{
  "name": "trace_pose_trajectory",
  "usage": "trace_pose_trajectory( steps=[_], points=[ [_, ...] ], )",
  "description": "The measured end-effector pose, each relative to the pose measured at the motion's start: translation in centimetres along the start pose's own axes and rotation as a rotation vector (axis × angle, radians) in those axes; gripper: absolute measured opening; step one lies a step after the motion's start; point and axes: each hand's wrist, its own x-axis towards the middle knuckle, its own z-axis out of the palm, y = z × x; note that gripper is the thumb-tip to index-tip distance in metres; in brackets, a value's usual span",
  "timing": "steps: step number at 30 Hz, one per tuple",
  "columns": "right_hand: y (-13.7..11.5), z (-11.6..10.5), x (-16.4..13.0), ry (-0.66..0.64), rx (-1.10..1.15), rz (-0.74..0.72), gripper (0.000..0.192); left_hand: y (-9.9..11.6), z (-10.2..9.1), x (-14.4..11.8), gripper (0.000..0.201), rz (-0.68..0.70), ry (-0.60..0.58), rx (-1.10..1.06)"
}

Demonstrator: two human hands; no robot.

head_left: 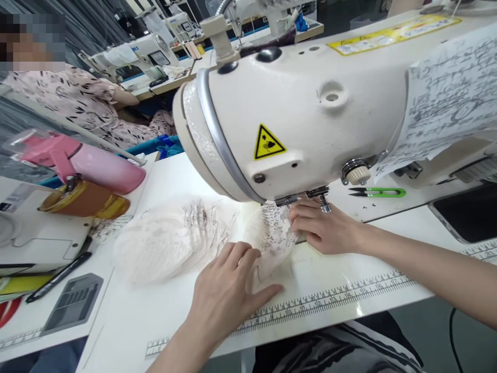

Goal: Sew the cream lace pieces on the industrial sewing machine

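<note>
Lace fabric (155, 248), sheer, off-white and bunched, lies on the smooth white table (132, 311), extending below one rounded, glossy sewing machine head (303, 114). Left hand (229, 285): fingers spread, resting on the fabric, not clenched. Right hand (330, 225): fingers curled at the fabric; whether they pinch it cannot be told. One pair of green-handled snips (388, 192) lies behind the right hand.

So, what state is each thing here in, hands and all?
Sewing machine: bright glow beneath its head; running or not, can't tell.
Lace fabric: bunched, partly beneath the machine head.
Left hand: resting on the fabric, thumb spread.
Right hand: fingers curled at the fabric; grip unclear.
Green thread snips: lying down, blades slightly apart.
Smartphone: face up, screen dark.
Pink bottle: lid on.
Handwritten paper: draped over the machine.
</note>
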Motion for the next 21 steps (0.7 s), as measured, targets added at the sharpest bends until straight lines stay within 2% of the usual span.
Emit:
trace_pose_trajectory(
  steps=[2, 5, 8, 10, 12, 14, 18, 20, 21],
  points=[
    [-0.2, 0.0, 0.0, -0.044, 0.047, -0.011, 0.017, 0.4, 0.1, -1.5, 0.027, -0.061, -0.027, -0.04],
    [-0.2, 0.1, -0.1, -0.033, 0.046, -0.037, 0.014, 1.0, -0.1, -2.7, 0.008, -0.178, -0.028, -0.182],
    [0.1, 0.3, -0.2, 0.024, 0.004, -0.065, 0.015, 1.1, -0.9, -2.2, 0.011, -0.294, -0.072, -0.398],
    [0.4, 0.3, -0.4, 0.062, -0.024, -0.087, 0.016, 0.8, -1.7, -1.1, 0.019, -0.308, -0.106, -0.459],
    [0.5, 0.3, -0.5, 0.095, -0.036, -0.115, 0.015, 0.2, -2.2, 0.4, 0.022, -0.249, -0.112, -0.411],
    [0.6, 0.0, -0.5, 0.116, -0.057, -0.13, 0.014, -0.4, -2.2, 2.0, 0.021, -0.124, -0.102, -0.332],
    [0.3, -0.6, -0.5, 0.13, -0.134, -0.119, 0.016, -0.5, -0.5, 4.6, 0.027, 0.152, -0.098, -0.178],
    [0.2, -0.9, -0.5, 0.131, -0.151, -0.124, 0.02, -0.3, 0.9, 5.2, 0.02, 0.199, 0.005, -0.07],
    [0.1, -0.9, -0.5, 0.132, -0.157, -0.126, 0.021, -0.1, 1.6, 5.3, 0.022, 0.208, 0.083, -0.015]
  ],
)
